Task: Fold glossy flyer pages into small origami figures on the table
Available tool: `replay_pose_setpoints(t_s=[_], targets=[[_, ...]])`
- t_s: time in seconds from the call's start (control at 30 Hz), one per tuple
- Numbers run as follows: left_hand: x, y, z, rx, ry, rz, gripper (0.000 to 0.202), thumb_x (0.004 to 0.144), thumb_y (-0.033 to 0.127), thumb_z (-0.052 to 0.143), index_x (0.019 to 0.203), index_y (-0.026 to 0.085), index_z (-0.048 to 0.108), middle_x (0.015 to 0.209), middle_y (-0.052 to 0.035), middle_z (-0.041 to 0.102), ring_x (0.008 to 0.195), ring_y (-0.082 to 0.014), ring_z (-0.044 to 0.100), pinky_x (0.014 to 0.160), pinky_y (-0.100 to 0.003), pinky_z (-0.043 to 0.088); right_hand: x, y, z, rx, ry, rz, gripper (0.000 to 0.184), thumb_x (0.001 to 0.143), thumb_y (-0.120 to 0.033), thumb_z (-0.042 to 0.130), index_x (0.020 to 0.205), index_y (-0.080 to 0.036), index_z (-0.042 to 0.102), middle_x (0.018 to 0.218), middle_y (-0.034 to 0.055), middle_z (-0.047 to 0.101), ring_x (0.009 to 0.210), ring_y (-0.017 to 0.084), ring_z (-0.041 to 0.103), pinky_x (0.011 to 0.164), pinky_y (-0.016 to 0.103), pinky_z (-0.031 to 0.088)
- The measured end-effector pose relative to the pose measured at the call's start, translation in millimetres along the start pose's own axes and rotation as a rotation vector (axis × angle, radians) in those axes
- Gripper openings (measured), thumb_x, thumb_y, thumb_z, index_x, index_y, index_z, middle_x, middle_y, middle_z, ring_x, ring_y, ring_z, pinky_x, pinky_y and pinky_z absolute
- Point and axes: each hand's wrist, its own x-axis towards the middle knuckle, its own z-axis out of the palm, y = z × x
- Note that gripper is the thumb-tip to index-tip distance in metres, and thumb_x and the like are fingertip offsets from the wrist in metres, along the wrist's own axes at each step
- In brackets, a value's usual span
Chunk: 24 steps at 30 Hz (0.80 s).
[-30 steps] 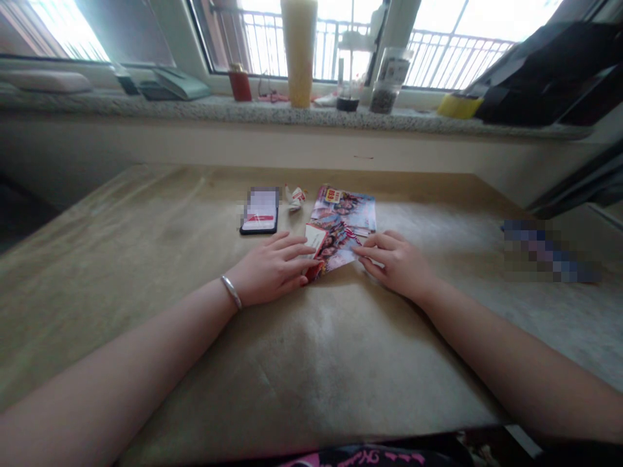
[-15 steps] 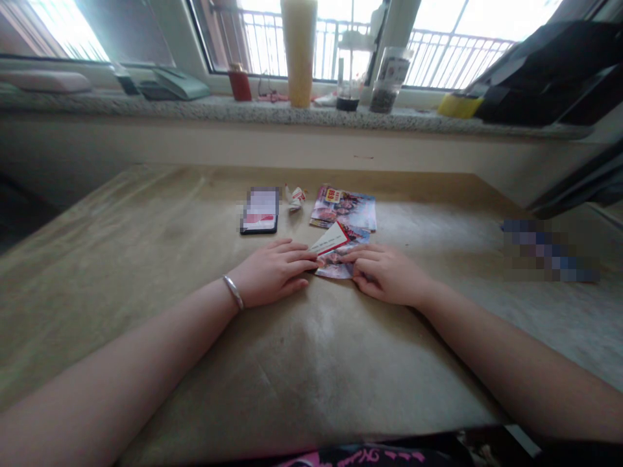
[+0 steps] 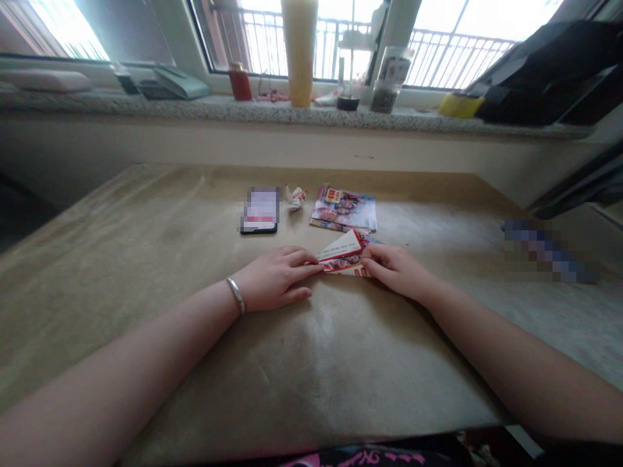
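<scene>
A small colourful printed sheet (image 3: 343, 254), partly folded so its white underside shows, lies on the tan table cover (image 3: 311, 363). My left hand (image 3: 275, 279), with a silver bangle on the wrist, rests flat with its fingertips pressing the sheet's left corner. My right hand (image 3: 396, 269) pinches the sheet's right edge with bent fingers. Just behind the sheet lies a stack of similar colourful sheets (image 3: 344, 209).
A dark phone (image 3: 259, 211) and a small folded paper figure (image 3: 295, 196) lie behind my hands. A blurred object (image 3: 549, 250) sits at the right. The stone windowsill (image 3: 195, 109) holds a tall yellow cylinder (image 3: 299, 48), jars, a red container and dark items.
The sheet was pulled off the stack toward me and folded further over; both hands moved a little nearer to me with it, the right hand shifting from flat to pinching.
</scene>
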Motion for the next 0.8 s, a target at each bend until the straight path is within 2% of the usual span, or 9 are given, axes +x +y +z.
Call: replay_pose_setpoints(t_s=[0.17, 0.3, 0.57, 0.8], targets=[[-1.5, 0.7, -2.2, -0.031, 0.015, -0.006, 0.045, 0.094, 0.037, 0.044, 0.133, 0.018, 0.05, 0.129, -0.012, 0.056, 0.119, -0.024, 0.052, 0.102, -0.039, 0.043, 2.6, 10.0, 0.6, 0.057, 0.03, 0.212, 0.024, 0.085, -0.038, 0.046, 0.07, -0.019, 0.052, 0.063, -0.0007, 0.054, 0.058, 0.013, 0.046, 0.055, 0.025, 0.034], [-1.0, 3.9, -2.8, -0.047, 0.041, 0.022, 0.049, 0.093, 0.036, 0.046, 0.137, 0.016, 0.045, 0.129, -0.0137, 0.057, 0.117, -0.0229, 0.055, 0.099, -0.036, 0.045, 3.4, 11.6, -1.4, -0.038, 0.05, 0.33, 0.023, 0.084, -0.038, 0.048, 0.073, -0.02, 0.055, 0.066, 0.0011, 0.06, 0.059, 0.014, 0.05, 0.055, 0.025, 0.034], [0.0, 6.0, 0.1, -0.071, 0.078, 0.073, 0.041, 0.093, 0.027, 0.047, 0.132, 0.018, 0.051, 0.128, -0.0115, 0.059, 0.116, -0.0212, 0.057, 0.099, -0.035, 0.048, 3.1, 7.5, 0.1, -0.274, 0.048, 0.333, 0.019, 0.086, -0.036, 0.049, 0.079, -0.021, 0.059, 0.071, 0.0023, 0.065, 0.06, 0.015, 0.054, 0.054, 0.025, 0.033], [1.3, 3.7, 3.3, -0.004, 0.089, 0.081, 0.039, 0.094, 0.028, 0.046, 0.131, 0.018, 0.053, 0.129, -0.0105, 0.058, 0.113, -0.0226, 0.057, 0.096, -0.036, 0.05, 5.9, 5.6, 1.4, -0.371, 0.052, 0.335, 0.015, 0.086, -0.034, 0.052, 0.082, -0.022, 0.06, 0.072, 0.0024, 0.066, 0.06, 0.015, 0.055, 0.054, 0.026, 0.033]])
